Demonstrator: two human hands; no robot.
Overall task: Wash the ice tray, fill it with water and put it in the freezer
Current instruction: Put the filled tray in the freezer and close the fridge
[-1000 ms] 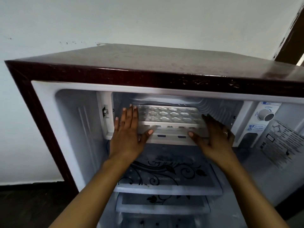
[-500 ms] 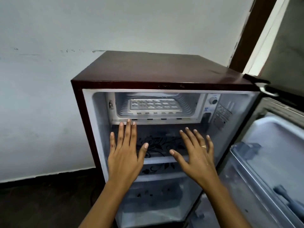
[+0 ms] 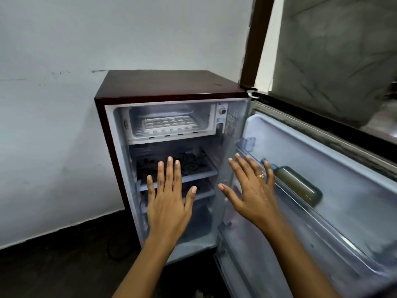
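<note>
The white ice tray (image 3: pixel 169 124) lies flat inside the freezer compartment (image 3: pixel 137 117) at the top of a small maroon fridge (image 3: pixel 167 82). No hand touches it. My left hand (image 3: pixel 169 201) hovers palm-down, fingers spread, in front of the fridge's middle shelves, well below the tray. My right hand (image 3: pixel 251 190), with a ring on one finger, is spread the same way just right of the fridge opening, near the open door (image 3: pixel 322 168). Both hands hold nothing.
The fridge door stands wide open to the right, with a greenish bottle (image 3: pixel 298 186) lying in its rack. Glass shelves with a black floral print (image 3: pixel 184 166) sit below the freezer. A thermostat dial (image 3: pixel 223 111) is right of the freezer. White wall behind, dark floor below.
Both hands have drawn back out of the freezer, away from the tray, which stays inside. The view has pulled back, so the whole fridge and open door show.
</note>
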